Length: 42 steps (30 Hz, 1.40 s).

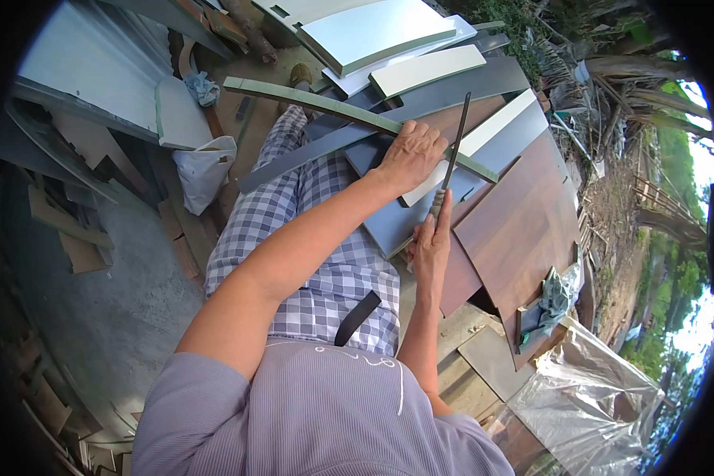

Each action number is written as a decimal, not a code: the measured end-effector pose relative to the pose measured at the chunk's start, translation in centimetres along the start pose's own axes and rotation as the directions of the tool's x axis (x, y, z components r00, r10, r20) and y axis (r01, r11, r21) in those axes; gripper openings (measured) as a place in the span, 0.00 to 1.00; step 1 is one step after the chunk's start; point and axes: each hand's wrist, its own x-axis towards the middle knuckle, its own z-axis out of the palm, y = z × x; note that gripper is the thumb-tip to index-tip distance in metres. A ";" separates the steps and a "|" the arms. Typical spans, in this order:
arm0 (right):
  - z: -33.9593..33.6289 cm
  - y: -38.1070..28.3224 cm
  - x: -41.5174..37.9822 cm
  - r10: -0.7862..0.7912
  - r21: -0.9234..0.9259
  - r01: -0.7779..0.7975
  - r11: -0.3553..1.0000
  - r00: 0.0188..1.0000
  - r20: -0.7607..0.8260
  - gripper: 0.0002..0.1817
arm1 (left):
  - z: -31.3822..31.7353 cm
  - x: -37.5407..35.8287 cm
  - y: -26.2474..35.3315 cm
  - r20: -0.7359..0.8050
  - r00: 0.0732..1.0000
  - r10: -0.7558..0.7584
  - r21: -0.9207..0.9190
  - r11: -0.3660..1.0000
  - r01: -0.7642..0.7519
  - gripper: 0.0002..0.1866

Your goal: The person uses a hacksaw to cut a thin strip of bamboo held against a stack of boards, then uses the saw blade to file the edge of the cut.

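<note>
My left hand (412,155) is closed over a long, narrow strip of green board (325,103), which slants across the view above my legs. In my right hand (431,238) is a long, thin dark blade (459,131) with a wrapped handle (438,203), its tip pointing up and away from me. The blade crosses the strip just right of my left hand. Beneath both hands lie stacked board pieces, among them a blue-grey panel (389,226) and a white strip (500,124).
White boards (381,32) are piled at the far side. Brown wood-grain panels (523,214) lie to the right, near clear plastic sheeting (587,397). A white bag (205,174) and board offcuts (67,222) are on my left. Checked trousers (317,230) cover my legs below the strip.
</note>
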 end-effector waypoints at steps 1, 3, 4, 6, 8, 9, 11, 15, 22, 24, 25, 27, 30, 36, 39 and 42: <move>-0.1 0.9 -0.8 0.007 -0.002 -0.007 1.000 1.000 -0.005 0.31 | 0.2 0.0 0.1 -0.016 1.000 0.010 0.004 1.000 -0.010 0.07; -0.2 2.3 -2.4 -0.013 -0.032 0.013 0.999 1.000 0.008 0.31 | 0.3 0.0 0.0 -0.005 1.000 0.008 -0.019 1.000 -0.008 0.06; -0.3 2.7 -2.9 -0.009 -0.036 0.010 0.999 1.000 0.005 0.31 | 0.3 0.0 0.0 0.002 1.000 0.003 -0.031 1.000 -0.003 0.06; -0.3 2.3 -3.6 0.046 -0.080 -0.048 0.996 0.999 -0.018 0.30 | 0.4 0.0 0.0 0.001 1.000 0.003 -0.020 1.000 -0.003 0.06; -0.3 2.3 -2.6 0.022 -0.036 -0.022 0.999 1.000 0.001 0.30 | 0.3 0.0 0.0 -0.004 1.000 0.006 -0.003 1.000 -0.006 0.06; -0.3 2.1 -1.8 -0.001 0.009 0.000 1.000 1.000 0.019 0.30 | 0.3 0.0 0.0 -0.012 1.000 0.009 -0.001 1.000 -0.009 0.06; 0.0 0.5 -0.1 -0.006 0.017 0.006 1.000 1.000 0.007 0.30 | 0.2 0.0 0.0 -0.021 1.000 0.011 0.008 1.000 -0.011 0.06; 0.2 -1.3 1.8 -0.005 0.050 0.005 0.999 1.000 -0.002 0.30 | 0.0 -0.1 0.1 -0.013 1.000 0.019 0.035 0.999 -0.019 0.07; -0.3 3.2 -2.0 -0.023 -0.005 0.023 1.000 1.000 0.017 0.30 | 0.3 -0.1 0.0 -0.032 0.999 0.024 0.007 1.000 -0.023 0.08; -0.2 3.9 -2.4 -0.045 -0.007 0.045 0.999 0.999 0.002 0.30 | 0.3 -0.2 0.0 -0.025 0.999 0.023 0.006 1.000 -0.023 0.08; -0.3 4.0 -2.4 -0.039 -0.011 0.039 0.999 0.999 0.004 0.30 | 0.2 -0.1 0.0 -0.022 0.999 0.023 0.014 1.000 -0.023 0.08; -0.3 3.2 -2.0 -0.039 -0.014 0.039 0.999 0.999 0.007 0.30 | 0.4 -0.1 0.0 -0.034 0.999 0.026 0.018 1.000 -0.025 0.08; 0.0 0.6 0.4 -0.020 0.016 0.019 1.000 1.000 0.018 0.30 | 0.3 -0.1 -0.1 -0.036 0.999 0.025 0.027 0.999 -0.024 0.08; 0.2 -0.8 1.8 -0.016 0.009 0.017 1.000 1.000 -0.025 0.30 | 0.0 -0.2 0.0 -0.022 0.999 0.024 0.037 0.999 -0.024 0.08; -0.3 1.8 -0.2 -0.014 -0.002 0.014 1.000 1.000 -0.001 0.30 | 0.1 -0.2 0.0 -0.026 0.999 0.033 0.034 0.999 -0.032 0.09; -0.6 3.4 -2.4 -0.062 -0.080 0.062 0.995 0.998 -0.001 0.30 | 0.3 -0.3 0.0 -0.022 0.999 0.040 0.043 0.998 -0.040 0.08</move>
